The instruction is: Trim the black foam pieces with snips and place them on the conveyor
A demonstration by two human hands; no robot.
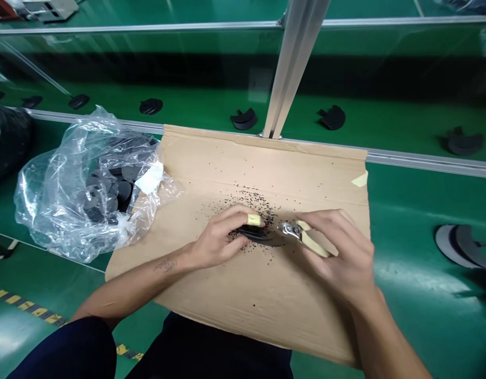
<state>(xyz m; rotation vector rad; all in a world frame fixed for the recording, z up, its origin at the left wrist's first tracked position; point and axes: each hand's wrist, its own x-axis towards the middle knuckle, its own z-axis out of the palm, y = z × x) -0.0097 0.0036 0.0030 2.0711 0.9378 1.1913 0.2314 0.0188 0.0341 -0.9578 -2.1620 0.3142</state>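
My left hand (223, 237) pinches a curved black part (261, 237) over the cardboard sheet (227, 300). Yellow tape (254, 220) wraps one of its fingers. To the right, my right hand (341, 247) is wrapped round a pair of cutters (312, 242) with pale yellow handles. Their metal head points left and sits just to the right of the black part; whether it touches the part cannot be made out. Many small black scraps (254, 200) lie scattered on the cardboard around and beyond my left hand.
A clear plastic bag (69, 184) of black discs lies at the left, overlapping the cardboard. A metal post (292, 68) rises behind the cardboard from a rail. Several black parts lie beyond the rail. More curved parts (459, 245) are at the right.
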